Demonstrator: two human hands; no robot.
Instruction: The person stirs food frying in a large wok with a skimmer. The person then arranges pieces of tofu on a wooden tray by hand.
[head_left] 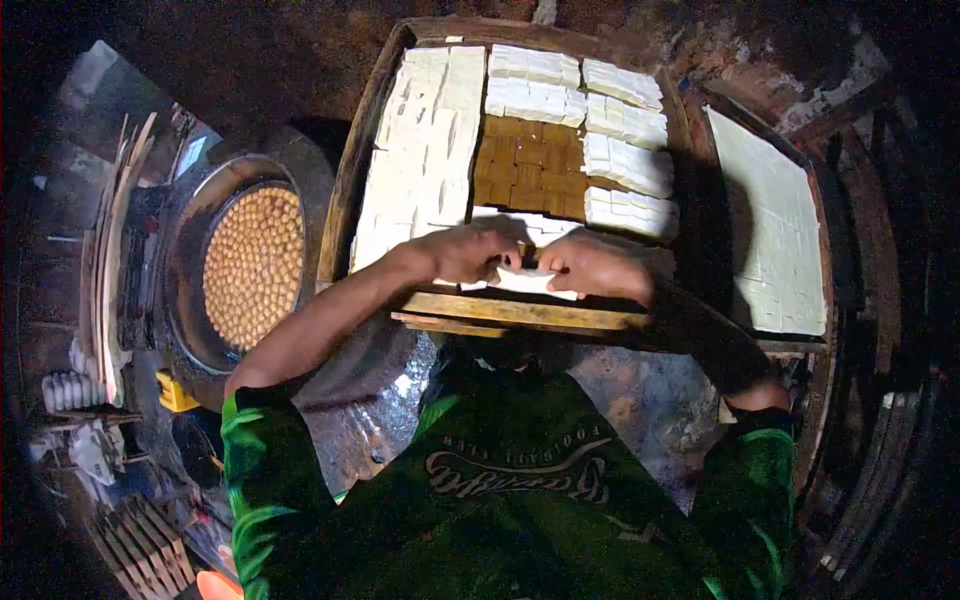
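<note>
With fingers curled narrow, our left hand [465, 252] and right hand [608, 268] hold a white strip [532, 281] by its ends, beside the wooden tray's rim [520, 309].

A wooden tray [520, 310] lies beneath the fingers [565, 260]; white blocks [420, 150] sit on it to their left, farther ahead and ahead-right, around bare woven matting [530, 165] just beyond the fingertips.

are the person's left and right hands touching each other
Apart: the head view shows a gap between the fingertips of the left hand and right hand, with a white strip just below it in the picture.
</note>
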